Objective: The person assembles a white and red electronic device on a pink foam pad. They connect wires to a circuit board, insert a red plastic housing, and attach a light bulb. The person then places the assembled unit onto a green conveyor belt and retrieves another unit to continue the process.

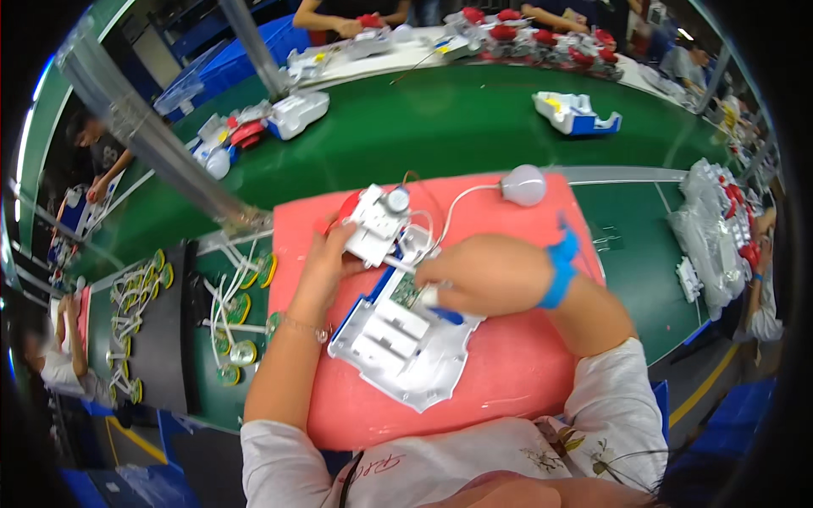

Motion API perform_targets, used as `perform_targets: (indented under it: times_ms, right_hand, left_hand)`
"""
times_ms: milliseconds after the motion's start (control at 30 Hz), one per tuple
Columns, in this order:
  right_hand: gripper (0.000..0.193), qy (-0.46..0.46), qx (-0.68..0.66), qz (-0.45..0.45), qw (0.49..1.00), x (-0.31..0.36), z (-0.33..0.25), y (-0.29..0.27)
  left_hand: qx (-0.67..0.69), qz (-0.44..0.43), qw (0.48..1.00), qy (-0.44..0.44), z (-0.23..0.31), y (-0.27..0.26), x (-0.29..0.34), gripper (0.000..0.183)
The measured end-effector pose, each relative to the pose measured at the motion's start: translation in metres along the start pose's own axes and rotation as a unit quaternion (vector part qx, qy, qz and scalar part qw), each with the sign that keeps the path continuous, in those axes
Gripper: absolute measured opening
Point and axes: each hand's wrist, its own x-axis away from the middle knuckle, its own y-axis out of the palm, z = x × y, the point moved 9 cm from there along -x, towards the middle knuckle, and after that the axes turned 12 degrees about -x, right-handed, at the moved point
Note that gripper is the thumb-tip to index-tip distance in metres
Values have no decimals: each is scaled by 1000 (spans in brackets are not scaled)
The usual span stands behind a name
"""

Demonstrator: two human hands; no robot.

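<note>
A white short-sleeved shirt (423, 461), bearing red script and a floral print, fills the foreground as its wearer works over a pink foam mat (525, 364). The left hand (332, 254), a thin bracelet (309, 328) at its wrist, grips a white plastic module (373, 224) tilted above the mat's far half. The right hand (487, 271), banded by a blue wrist strap (561, 271), curls its fingers narrowly beside a green circuit board (406, 292); blur leaves it impossible to tell what they pinch. Below lies a white-and-blue housing shell (415, 368), hollow side up, at mid-mat. A white cable (461, 199) runs to a round white bulb (523, 186) near the mat's far right corner. At left, discs with yellow rims (239, 309) and white leads rest on the green bench. Beyond, another shell (576, 114) sits on a green conveyor belt (457, 110), while across it a co-worker's hand (347, 27) handles red-and-white parts (370, 21).
</note>
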Motion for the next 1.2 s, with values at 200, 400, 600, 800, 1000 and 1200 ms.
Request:
perform_targets:
  times_ms: [200,400,600,800,1000,1200]
  right_hand:
    - [24,-433,-427,103,787,93,-115,-66]
    - [16,-590,-501,1,633,144,-131,-66]
    - [13,-609,-461,-158,626,162,-139,-61]
    - [25,-487,-194,-345,778,126,-131,-6]
    - [32,-394,-204,-162,881,86,-99,-18]
    - [24,-315,-222,-21,922,56,-79,-30]
  left_hand:
    - [-55,-5,998,-33,3,-21,14,50]
    - [-210,119,968,62,38,-75,73,44]
    - [-360,267,887,111,36,-151,125,33]
    - [-643,164,715,219,32,-140,145,29]
    - [-688,147,668,244,23,-97,130,18]
    - [-666,189,678,248,32,-107,124,17]
